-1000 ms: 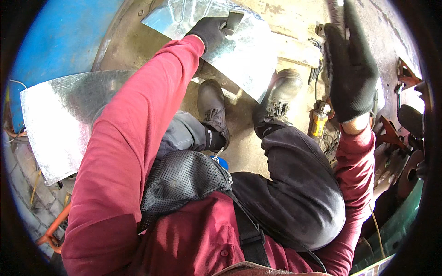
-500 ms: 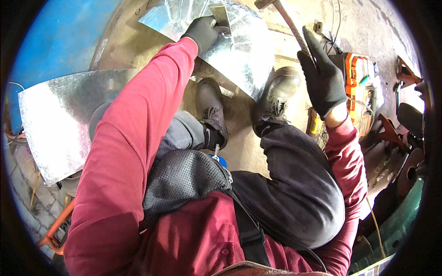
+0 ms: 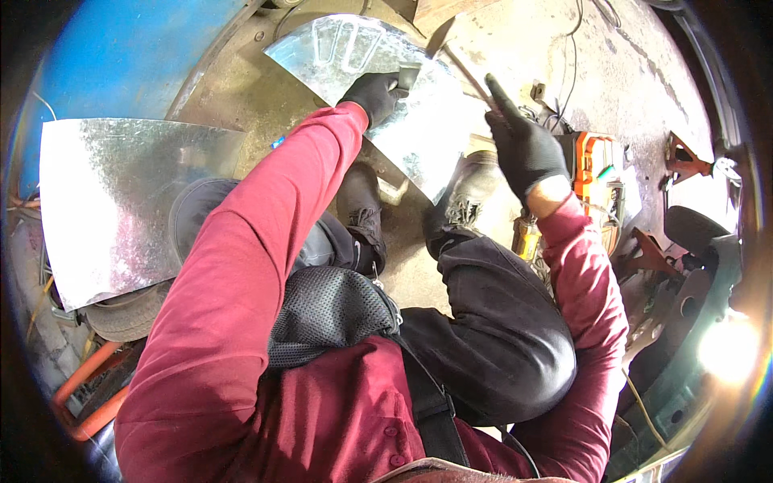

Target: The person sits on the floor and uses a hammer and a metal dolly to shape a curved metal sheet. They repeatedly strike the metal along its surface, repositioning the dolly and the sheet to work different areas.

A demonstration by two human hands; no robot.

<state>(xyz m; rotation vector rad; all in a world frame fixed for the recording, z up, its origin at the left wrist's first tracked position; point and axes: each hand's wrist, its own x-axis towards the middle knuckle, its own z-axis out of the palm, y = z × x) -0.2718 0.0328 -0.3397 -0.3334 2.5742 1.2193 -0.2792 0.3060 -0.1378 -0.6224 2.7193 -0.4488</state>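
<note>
My left hand (image 3: 375, 98), in a black glove, is closed around a small flat metal piece (image 3: 410, 76) held against a curved galvanized metal sheet (image 3: 423, 145). Raised grooves run along the far part of that sheet, which lies in front of my boots. In my gloved right hand (image 3: 525, 151) is a hammer (image 3: 469, 76) with a thin rod-like handle. Its blurred head is up and to the right of the metal piece, apart from it. My right index finger points out along the handle while the other fingers wrap it.
A second shiny sheet (image 3: 121, 201) sits at the left, above a tyre (image 3: 125, 319) and an orange tube frame (image 3: 90, 374). A blue panel (image 3: 129, 56) stands far left. Right are an orange tool case (image 3: 592, 161), cables, a red metal stand (image 3: 686, 157) and a glaring light (image 3: 729, 346).
The hammer has come left and lower, its head nearer the metal piece. My right hand has moved left with it. The left hand still grips the piece; the whole view has shifted slightly.
</note>
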